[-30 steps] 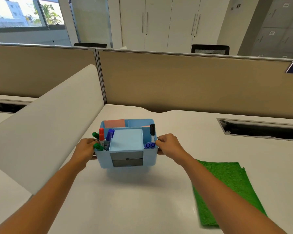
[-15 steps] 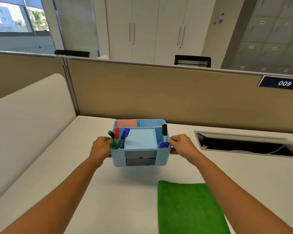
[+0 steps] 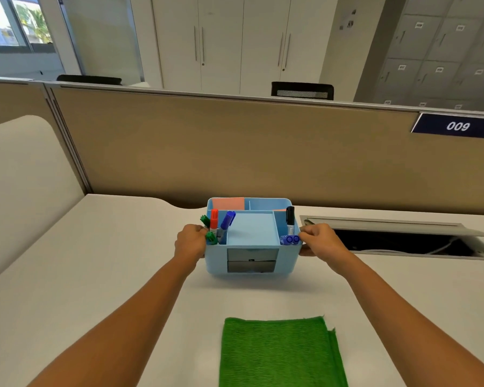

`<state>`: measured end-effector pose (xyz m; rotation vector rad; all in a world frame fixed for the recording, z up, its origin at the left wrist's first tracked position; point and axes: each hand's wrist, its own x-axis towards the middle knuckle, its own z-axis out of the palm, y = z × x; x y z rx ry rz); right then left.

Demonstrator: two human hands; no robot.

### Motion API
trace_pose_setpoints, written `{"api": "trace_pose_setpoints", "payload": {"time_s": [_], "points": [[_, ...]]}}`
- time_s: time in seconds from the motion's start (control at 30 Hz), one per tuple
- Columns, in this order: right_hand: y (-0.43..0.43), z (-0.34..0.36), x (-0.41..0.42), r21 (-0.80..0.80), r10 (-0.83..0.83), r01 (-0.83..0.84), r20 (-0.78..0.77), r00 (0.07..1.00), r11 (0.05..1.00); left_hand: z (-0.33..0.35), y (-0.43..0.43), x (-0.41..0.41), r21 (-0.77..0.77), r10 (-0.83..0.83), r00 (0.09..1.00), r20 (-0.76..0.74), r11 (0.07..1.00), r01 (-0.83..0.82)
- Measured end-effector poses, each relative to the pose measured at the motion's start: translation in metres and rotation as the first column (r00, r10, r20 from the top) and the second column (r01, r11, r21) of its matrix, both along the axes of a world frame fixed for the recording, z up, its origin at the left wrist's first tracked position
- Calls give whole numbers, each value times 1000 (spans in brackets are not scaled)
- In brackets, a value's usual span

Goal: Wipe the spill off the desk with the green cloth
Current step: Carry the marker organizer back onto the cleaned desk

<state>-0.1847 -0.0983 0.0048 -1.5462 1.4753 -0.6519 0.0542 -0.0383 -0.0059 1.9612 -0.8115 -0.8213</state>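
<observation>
Nearest the camera, a folded green cloth of ribbed, towel-like fabric lies flat on the white desk, between the two forearms and touched by neither hand; its near end runs out of the bottom of the view. It looks soft, light and limp, so it should bunch and drape when lifted rather than keep its shape; a sound hold would be a pinch along the far folded edge or the loose right-hand layers, or simply a flat palm pressed on top to push it across the surface. Just beyond it, with a strip of bare desk between, is a pale blue plastic desk organiser with compartments and a small drawer front. The left hand is curled closed around the organiser's left wall and the right hand is curled closed around its right wall, so both are occupied with it. Whether it rests on the desk or is slightly raised cannot be told. Inside stand a red marker, a blue marker, green markers and a black marker, with blue and pink note pads. No spill is plainly visible on the desk. To the right is an open cable tray, and behind everything a tan partition bearing a sign reading 009.
</observation>
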Motion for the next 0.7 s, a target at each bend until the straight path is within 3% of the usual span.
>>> {"api": "trace_pose_setpoints", "payload": {"time_s": [0.53,0.7], "points": [[-15,-22,-20,20,-39,38,38,999,999,-18,-20,-18,-2,-14,1000,27,1000,14],[-8,-32,-27,57,-80,68,228,970,996,-19,-11,-15,-51,-41,993,-115,998,36]]}}
